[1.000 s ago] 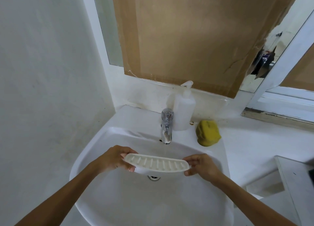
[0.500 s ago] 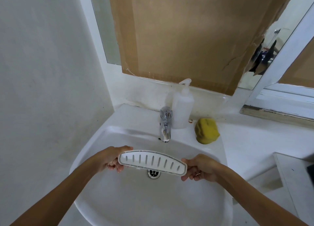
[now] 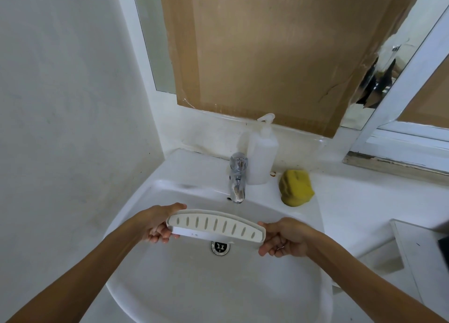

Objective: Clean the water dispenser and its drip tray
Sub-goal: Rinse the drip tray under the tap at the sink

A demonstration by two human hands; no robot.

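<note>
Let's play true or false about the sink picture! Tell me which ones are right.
1. Both hands, left hand and right hand, hold the white slotted plastic drip tray. True.
2. Water runs from the chrome tap. False: no stream shows.
3. The yellow sponge lies in the white sink basin. False: it sits on the rim beside the white pump bottle.
4. The tray is above the round metal drain. True.
</note>
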